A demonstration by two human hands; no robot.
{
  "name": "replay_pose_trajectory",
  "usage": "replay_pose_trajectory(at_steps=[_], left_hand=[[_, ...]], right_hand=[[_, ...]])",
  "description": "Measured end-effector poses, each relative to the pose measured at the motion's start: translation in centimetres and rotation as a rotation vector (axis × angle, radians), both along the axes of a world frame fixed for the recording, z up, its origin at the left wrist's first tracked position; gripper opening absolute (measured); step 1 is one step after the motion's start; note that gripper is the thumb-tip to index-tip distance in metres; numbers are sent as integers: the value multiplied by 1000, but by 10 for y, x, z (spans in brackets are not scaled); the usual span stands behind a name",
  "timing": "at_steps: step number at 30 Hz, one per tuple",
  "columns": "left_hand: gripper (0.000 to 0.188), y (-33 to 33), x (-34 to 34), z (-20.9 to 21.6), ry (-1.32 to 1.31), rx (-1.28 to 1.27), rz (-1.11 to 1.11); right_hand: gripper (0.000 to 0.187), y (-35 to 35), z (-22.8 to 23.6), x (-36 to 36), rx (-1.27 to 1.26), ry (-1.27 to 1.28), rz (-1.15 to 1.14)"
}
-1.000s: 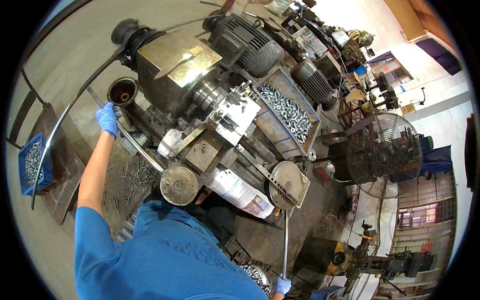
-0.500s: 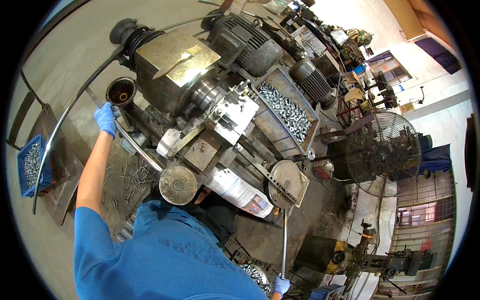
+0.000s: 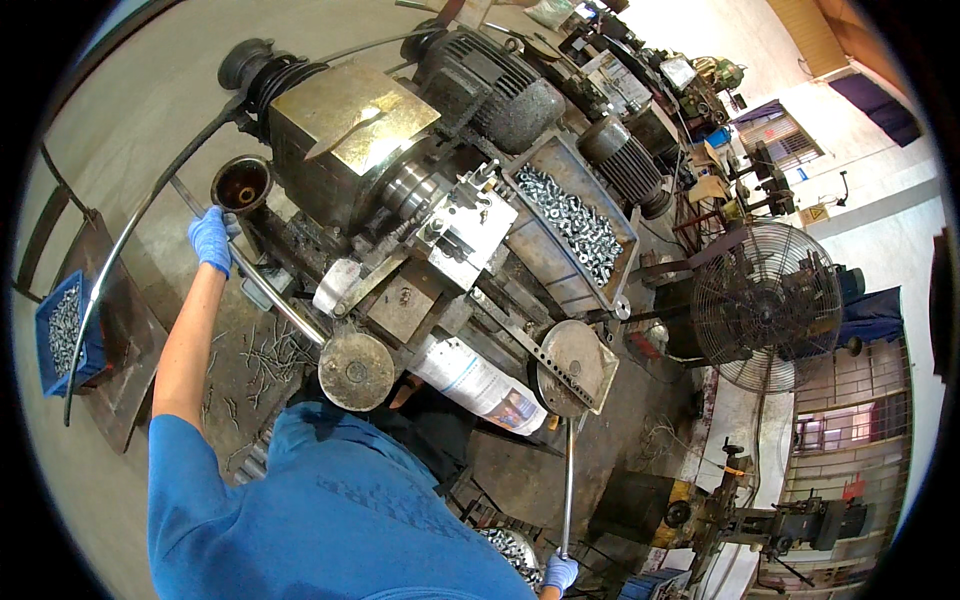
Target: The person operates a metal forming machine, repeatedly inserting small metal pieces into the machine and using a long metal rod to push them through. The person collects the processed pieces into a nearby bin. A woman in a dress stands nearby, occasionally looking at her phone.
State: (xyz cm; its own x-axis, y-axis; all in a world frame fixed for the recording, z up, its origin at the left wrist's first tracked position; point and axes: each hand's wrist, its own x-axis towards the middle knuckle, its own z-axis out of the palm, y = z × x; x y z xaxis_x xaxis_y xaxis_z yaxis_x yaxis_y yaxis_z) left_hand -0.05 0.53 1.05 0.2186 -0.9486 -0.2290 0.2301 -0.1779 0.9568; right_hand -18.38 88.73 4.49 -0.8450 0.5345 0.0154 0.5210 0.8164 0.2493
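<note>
Left hand (image 3: 212,238) fingers wrapped on long steel bar (image 3: 275,300) beside funnel (image 3: 241,184), steadying it; right hand (image 3: 560,573) fisted round lever (image 3: 568,480).

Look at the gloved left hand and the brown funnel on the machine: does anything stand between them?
Nothing visible does. The left hand is right under the funnel, at a slim metal rod; its grip there is unclear.

A grey tray of metal nuts (image 3: 578,222) sits on the machine ahead of me, beside a dark ribbed motor (image 3: 497,88). A caged floor fan (image 3: 765,305) stands at my right, near a barred window (image 3: 822,432). A blue crate of small parts (image 3: 62,330) rests at my left, metal shavings (image 3: 262,352) littering the floor.
</note>
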Motion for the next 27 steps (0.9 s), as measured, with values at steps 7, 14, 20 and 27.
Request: replay_pose_trajectory(at_steps=[7, 14, 20, 27], left_hand=[[20, -7, 5, -13, -7, -26, -9], [20, -4, 3, -6, -12, -14, -11], [20, -3, 0, -3, 15, 5, 7], [20, -5, 2, -7, 21, 0, -8]], right_hand=[[49, -4, 2, 3, 17, -4, 2], [50, -15, 6, 7, 17, 15, -12], [50, -7, 0, 9, 21, 18, 4], [46, -11, 2, 13, 8, 36, 13]])
